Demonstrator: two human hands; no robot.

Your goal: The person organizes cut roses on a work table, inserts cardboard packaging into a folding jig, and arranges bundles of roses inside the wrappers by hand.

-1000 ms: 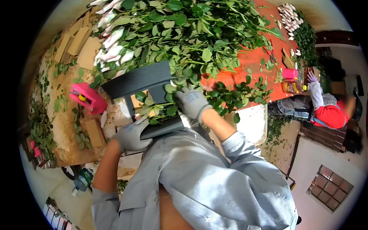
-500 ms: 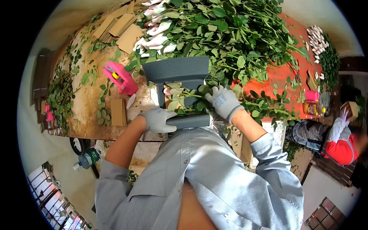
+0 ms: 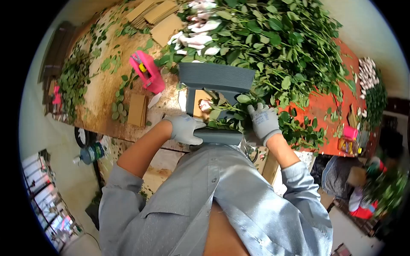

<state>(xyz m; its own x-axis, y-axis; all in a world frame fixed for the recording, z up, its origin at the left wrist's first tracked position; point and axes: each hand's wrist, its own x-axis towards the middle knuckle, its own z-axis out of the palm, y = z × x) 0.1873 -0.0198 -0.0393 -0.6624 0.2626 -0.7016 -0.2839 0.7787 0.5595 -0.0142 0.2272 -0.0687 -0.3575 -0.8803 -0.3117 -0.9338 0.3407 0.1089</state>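
Observation:
A dark grey ribbed tray (image 3: 217,77) with raised far and near walls lies in front of me on the table edge. Inside it a pale pink rose (image 3: 205,105) rests over a piece of cardboard (image 3: 199,97), its leafy stem pointing right. My gloved left hand (image 3: 184,129) grips the left end of the near wall, thumb and fingers on either side. At the tray's right end, my gloved right hand (image 3: 265,123) has its fingers curled over the rose stem, the grip partly hidden by leaves.
A big pile of roses (image 3: 277,47) covers the table behind the tray. Left of it stand a pink tool holder (image 3: 147,72) and a cardboard stack (image 3: 137,110). More cardboard (image 3: 160,13) lies far back. A co-worker in red (image 3: 361,207) is at the right beside green foliage.
My view has shifted, so the table things appear farther right. The rose head sits slightly farther right inside the tray. At the right, the co-worker has moved, and leafy stems now show there.

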